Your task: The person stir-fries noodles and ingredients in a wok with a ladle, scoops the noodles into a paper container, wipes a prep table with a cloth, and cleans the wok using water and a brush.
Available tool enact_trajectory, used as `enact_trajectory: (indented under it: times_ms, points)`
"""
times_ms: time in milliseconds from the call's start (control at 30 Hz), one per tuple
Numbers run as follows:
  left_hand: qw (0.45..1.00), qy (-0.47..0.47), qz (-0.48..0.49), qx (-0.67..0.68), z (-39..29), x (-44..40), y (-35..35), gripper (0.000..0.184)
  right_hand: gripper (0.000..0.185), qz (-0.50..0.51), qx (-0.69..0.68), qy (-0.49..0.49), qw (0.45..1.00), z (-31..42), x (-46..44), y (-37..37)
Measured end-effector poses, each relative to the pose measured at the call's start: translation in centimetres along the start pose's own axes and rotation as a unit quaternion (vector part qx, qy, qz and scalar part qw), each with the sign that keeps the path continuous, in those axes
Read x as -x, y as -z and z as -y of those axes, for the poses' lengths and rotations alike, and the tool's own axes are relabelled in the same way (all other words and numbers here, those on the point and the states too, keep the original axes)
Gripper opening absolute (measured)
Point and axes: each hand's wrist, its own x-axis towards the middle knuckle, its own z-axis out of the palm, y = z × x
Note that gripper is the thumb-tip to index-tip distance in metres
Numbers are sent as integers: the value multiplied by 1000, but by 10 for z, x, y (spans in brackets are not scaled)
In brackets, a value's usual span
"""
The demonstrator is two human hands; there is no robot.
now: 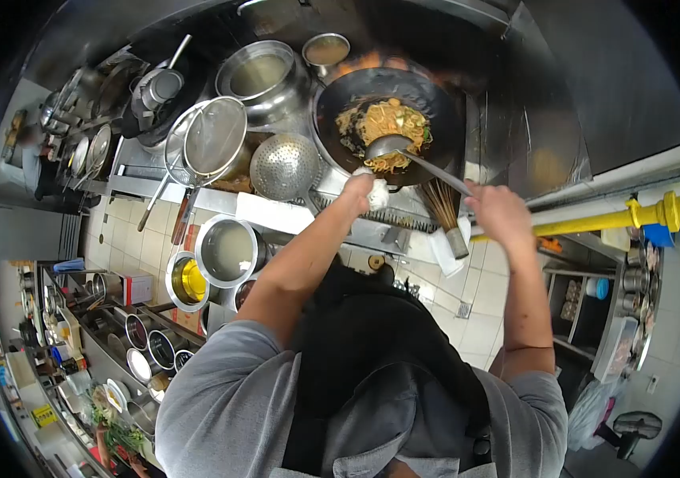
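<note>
A black wok (445, 107) sits over flames on the range, with noodles and bits of green vegetable (391, 123) in it. My left hand (356, 195) is closed on a bunched white cloth (378, 196) at the wok's near rim; the part of the wok under the cloth is hidden. With my right hand (501, 213) I grip the long handle of a metal ladle (389, 146). The ladle's bowl rests at the near side of the noodles. A bamboo wok brush (439, 203) stands between my right hand and the wok.
Left of the wok are a perforated strainer (284, 166), a mesh strainer (216, 137) and a large metal pot (260, 76). Closer to me stand a pot of cloudy liquid (228, 251) and a bowl of yellow oil (190, 280). A yellow pipe (595, 222) runs along the right.
</note>
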Motion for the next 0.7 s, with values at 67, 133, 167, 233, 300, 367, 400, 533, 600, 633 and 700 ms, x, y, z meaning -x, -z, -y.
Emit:
enact_trajectory:
  times_ms: [67, 133, 167, 233, 300, 367, 400, 533, 600, 633, 700]
  points:
    - [999, -7, -7, 39, 21, 48, -27, 23, 33, -43, -11, 58, 997, -17, 16, 19]
    - [998, -23, -18, 48, 23, 76, -42, 25, 32, -1, -24, 68, 997, -24, 4, 25]
    - [999, -21, -22, 30, 18, 77, -41, 25, 31, 40, -36, 87, 995, -24, -7, 24]
    - [999, -17, -21, 17, 11, 13, -16, 21, 30, 37, -44, 112, 992, -18, -46, -1]
    - [998, -58, -11, 15, 14, -8, -2, 18, 31, -79, -40, 105, 991, -11, -78, -57]
    - [979, -124, -118, -113, 26, 41, 0, 16, 32, -132, -132, -46, 981, 19, -78, -95]
    - [979, -132, -76, -133, 65, -9, 53, 19, 33, -132, -133, -71, 980, 39, -65, -93]
    - [978, -198, -54, -33, 77, 83, 44, 19, 35, -171, -175, -123, 962, 63, -21, -117]
    - [991, -125, -34, -15, 55, 76, 33, 18, 34, -157, -169, -111, 967, 59, -3, -107]
    - [996, -80, -31, -23, 45, 30, 37, 18, 34, -142, -164, -95, 971, 63, 11, -99]
    - [992, -105, -69, -31, 19, 10, 14, 16, 33, -113, -141, -67, 981, 78, 35, -58]
